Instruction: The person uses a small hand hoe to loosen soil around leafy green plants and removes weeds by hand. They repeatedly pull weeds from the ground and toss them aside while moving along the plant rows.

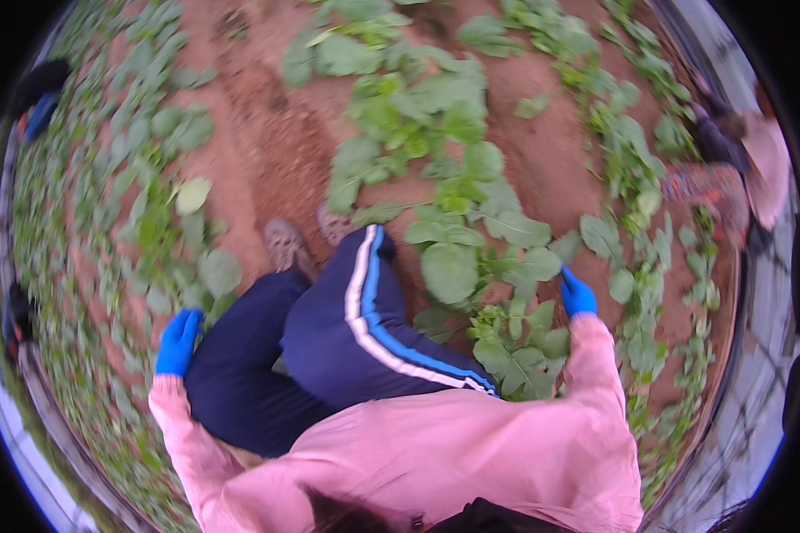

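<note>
My left hand [179, 341], in a blue glove, is beside my left knee, close to the broad green leaves [220, 273] of the row on that side. Whether its fingers hold anything is hard to see. On the other side, my right hand [578, 293], also blue-gloved, reaches to the edge of a leafy row of plants [450, 270] in front of me. Its fingertips are near a leaf [540, 264], and I cannot tell whether they pinch it. Between the hands are my bent legs in dark blue trousers [347, 333] with white and blue stripes.
My perforated shoes [285, 245] rest on the reddish soil [247, 160] between rows. Another row of plants [630, 153] runs along the right. At the far right a person in pink [763, 160] crouches by the bed's edge. Dark figures [40, 93] show at the far left.
</note>
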`<state>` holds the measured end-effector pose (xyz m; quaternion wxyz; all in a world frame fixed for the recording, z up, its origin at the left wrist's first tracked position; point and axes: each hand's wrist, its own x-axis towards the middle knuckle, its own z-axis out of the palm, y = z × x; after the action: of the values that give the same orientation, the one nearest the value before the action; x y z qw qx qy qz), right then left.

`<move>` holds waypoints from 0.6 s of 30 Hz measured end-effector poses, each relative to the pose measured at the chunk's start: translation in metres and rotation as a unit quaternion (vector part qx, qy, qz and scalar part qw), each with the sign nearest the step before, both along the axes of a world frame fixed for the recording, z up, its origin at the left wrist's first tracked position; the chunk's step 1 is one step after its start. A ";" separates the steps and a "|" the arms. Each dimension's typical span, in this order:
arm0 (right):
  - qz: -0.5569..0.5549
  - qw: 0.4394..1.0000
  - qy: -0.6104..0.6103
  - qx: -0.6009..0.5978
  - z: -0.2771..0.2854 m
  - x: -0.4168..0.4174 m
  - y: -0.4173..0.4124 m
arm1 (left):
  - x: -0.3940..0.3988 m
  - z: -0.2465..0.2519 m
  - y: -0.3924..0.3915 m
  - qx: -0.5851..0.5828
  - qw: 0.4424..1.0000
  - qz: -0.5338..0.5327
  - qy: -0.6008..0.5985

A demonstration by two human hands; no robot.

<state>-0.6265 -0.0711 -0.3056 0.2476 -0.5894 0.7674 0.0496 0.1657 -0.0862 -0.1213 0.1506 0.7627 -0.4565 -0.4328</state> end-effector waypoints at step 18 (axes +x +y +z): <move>-0.192 0.813 -0.473 -0.280 0.231 0.192 -0.097 | -0.246 0.095 0.016 -0.463 0.877 -0.095 0.086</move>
<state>-0.4346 -0.1684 -0.0742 0.4091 -0.4245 0.6340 -0.5005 -0.0798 -0.0703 -0.0260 0.4831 0.5188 -0.6603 -0.2478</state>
